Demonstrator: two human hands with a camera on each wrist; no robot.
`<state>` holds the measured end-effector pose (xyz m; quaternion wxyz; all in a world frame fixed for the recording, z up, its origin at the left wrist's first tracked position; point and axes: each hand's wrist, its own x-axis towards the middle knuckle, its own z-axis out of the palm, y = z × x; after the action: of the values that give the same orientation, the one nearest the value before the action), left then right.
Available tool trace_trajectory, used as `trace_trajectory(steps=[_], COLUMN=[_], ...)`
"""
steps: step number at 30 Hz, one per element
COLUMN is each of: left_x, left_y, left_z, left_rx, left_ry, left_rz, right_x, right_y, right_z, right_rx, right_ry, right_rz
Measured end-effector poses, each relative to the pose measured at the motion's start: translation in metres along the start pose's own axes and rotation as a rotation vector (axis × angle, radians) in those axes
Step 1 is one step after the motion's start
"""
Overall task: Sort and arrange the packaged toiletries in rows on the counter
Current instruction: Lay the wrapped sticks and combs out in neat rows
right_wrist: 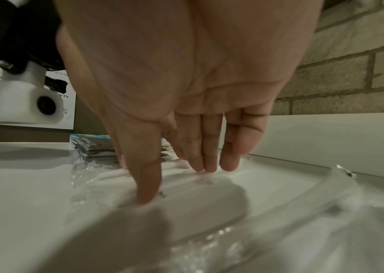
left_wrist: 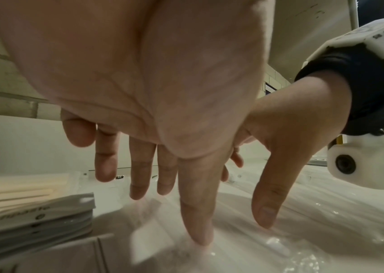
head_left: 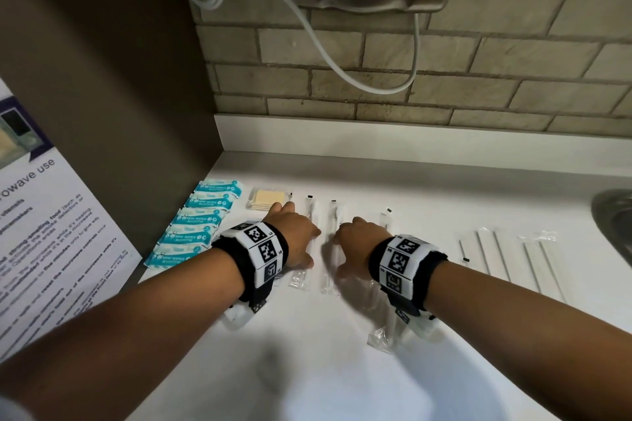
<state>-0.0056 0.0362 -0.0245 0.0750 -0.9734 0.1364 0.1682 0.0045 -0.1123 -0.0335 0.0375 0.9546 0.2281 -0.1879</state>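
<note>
Both hands lie flat, side by side, on a row of clear-wrapped toothbrushes (head_left: 313, 215) on the white counter (head_left: 427, 188). My left hand (head_left: 294, 232) has straight fingers (left_wrist: 137, 177), and its thumb tip presses the crinkly wrap. My right hand (head_left: 355, 243) also keeps its fingers (right_wrist: 209, 158) straight, tips and thumb touching a wrapped toothbrush (right_wrist: 186, 199). Blue wipes packets (head_left: 201, 222) form a column at the left. A pale yellow packet (head_left: 268, 198) lies beyond my left fingertips. Stacked toothpaste sachets (left_wrist: 34, 218) sit to the left of my left hand.
More wrapped long items (head_left: 485, 253) lie in a row to the right, near a metal sink (head_left: 615, 222). A brown cabinet side with a poster (head_left: 51, 232) bounds the left. A brick wall and a hanging white cable (head_left: 342, 55) are behind.
</note>
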Motion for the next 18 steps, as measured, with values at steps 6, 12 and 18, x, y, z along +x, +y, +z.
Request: trace_trajectory(steps=[6, 12, 18], left_x=[-0.001, -0.002, 0.009], left_y=[-0.001, 0.006, 0.049], left_z=[-0.003, -0.011, -0.020], left_rx=[0.009, -0.124, -0.359], left_ry=[-0.020, 0.081, 0.113], left_rz=[0.014, 0.074, 0.194], right_x=[0.001, -0.024, -0.071], right_y=[0.000, 0.020, 0.063], right_z=[0.003, -0.010, -0.003], right_rx=[0.023, 0.131, 0.113], right_ry=[0.008, 0.105, 0.045], right_rz=[0.003, 0.016, 0.115])
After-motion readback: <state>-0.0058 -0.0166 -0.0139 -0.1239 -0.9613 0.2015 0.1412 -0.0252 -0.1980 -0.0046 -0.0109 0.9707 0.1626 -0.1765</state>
